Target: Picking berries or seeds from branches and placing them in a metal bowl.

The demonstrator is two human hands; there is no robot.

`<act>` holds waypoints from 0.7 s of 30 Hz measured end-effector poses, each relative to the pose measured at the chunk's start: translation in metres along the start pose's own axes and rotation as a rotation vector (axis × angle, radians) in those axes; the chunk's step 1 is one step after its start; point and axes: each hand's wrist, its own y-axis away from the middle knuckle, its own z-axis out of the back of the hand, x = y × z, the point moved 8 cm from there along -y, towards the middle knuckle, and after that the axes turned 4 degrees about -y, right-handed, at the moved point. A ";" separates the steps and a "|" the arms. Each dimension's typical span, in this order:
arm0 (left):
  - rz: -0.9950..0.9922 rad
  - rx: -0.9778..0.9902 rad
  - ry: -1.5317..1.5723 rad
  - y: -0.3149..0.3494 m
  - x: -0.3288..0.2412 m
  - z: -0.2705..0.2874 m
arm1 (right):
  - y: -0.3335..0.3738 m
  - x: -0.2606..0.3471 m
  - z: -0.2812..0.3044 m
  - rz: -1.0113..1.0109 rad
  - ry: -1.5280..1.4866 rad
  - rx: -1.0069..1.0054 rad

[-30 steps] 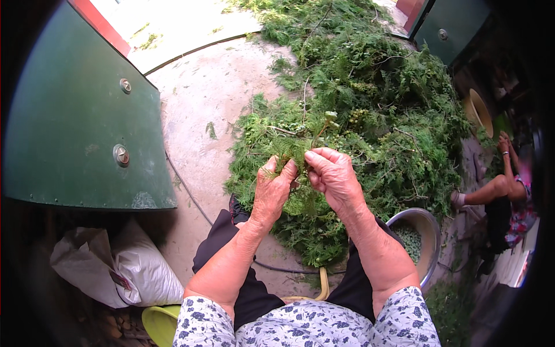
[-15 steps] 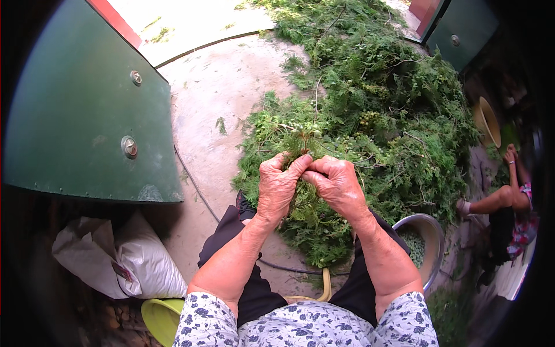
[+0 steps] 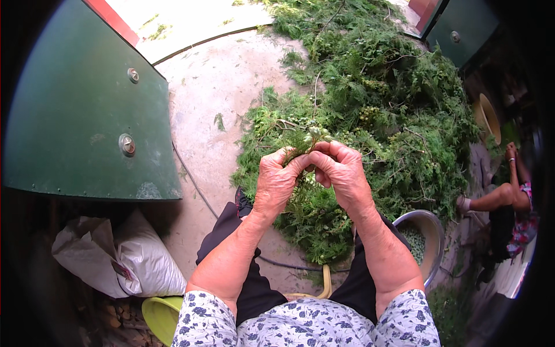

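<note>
In front of my body, both hands meet over a leafy evergreen sprig with small pale green cones at its tip. My left hand is closed round the sprig, thumb on top. Against it, my right hand pinches the sprig just below the cones, its other fingers curled. What lies right between the fingertips is hidden. Beyond and beneath the hands spreads a large heap of cut evergreen branches. By my right knee stands a metal basin holding many small green cones.
A green metal door stands on the left, above white sacks and a yellow-green basin. Along the floor runs a dark cable. At the right, another person sits near a tan basin.
My right hand has shifted slightly up and its fingers have curled more. The cones at the sprig's tip now show more plainly above the hands. My left hand has barely moved.
</note>
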 end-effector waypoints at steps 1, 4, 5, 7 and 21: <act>0.006 0.022 0.024 -0.001 0.002 -0.001 | 0.000 -0.001 0.001 -0.002 -0.001 0.000; 0.028 0.073 0.149 0.001 0.001 -0.005 | -0.002 -0.004 0.005 -0.008 0.006 0.003; 0.028 0.074 0.149 0.001 0.000 -0.005 | -0.003 -0.011 0.005 -0.055 -0.133 0.039; 0.063 0.075 0.199 0.002 0.003 -0.007 | -0.004 -0.017 0.007 -0.101 -0.271 0.074; -0.005 0.083 -0.118 0.003 -0.001 -0.007 | -0.010 -0.003 0.012 -0.071 -0.443 0.107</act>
